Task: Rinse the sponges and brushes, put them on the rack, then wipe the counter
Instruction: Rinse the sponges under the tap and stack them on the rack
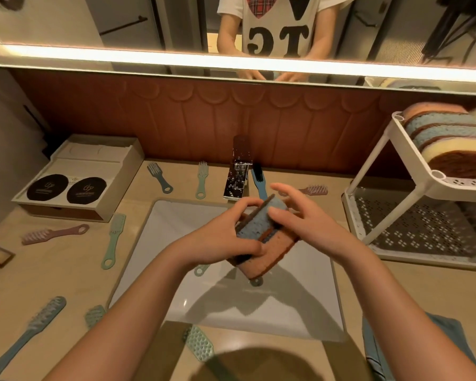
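Over the white sink (176,259) I hold two stacked sponges, a blue sponge (256,222) on top and an orange sponge (270,251) below. My left hand (226,232) grips the stack from the left, fingers curled over its top edge and thumb across its near end. My right hand (300,215) touches the blue sponge with its thumb, its fingers spread above. The chrome tap (235,182) stands just behind; no water stream shows. The white rack (390,188) at right carries several sponges (445,138) on its upper shelf. Brushes lie around the counter, such as a green brush (113,240) and a pink brush (52,233).
A box with two dark round pads (66,188) sits at the back left. More brushes lie behind the sink (201,178) and at the near left (28,334). Two brush handles lie in the sink (256,281). A blue cloth (382,350) hangs at the near right counter edge.
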